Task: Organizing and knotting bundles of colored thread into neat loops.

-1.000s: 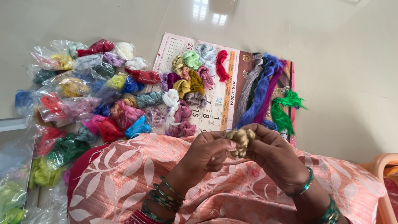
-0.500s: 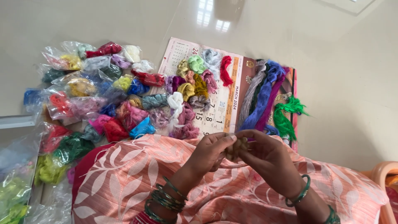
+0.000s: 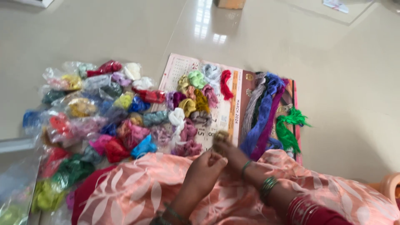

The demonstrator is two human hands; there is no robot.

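We sit on a pale, glossy tiled floor (image 3: 333, 83) that mirrors a bright window far ahead. Our right hand (image 3: 228, 148) reaches forward over our pink leaf-patterned lap (image 3: 141, 196), its fingertips pinched on a small beige thread bundle (image 3: 221, 136) held just above the near edge of the calendar sheet (image 3: 233, 100). Our left hand (image 3: 205, 171) rests on the lap close behind, fingers curled inward; we cannot tell whether it grips anything. On the calendar lie little thread bundles in many colours, with long blue and purple skeins (image 3: 266, 112) and a green skein (image 3: 288, 129) on its right side. To the left, a heap of bagged threads (image 3: 83, 116) spreads over the floor. A cardboard box (image 3: 230, 3) sits at the far edge.
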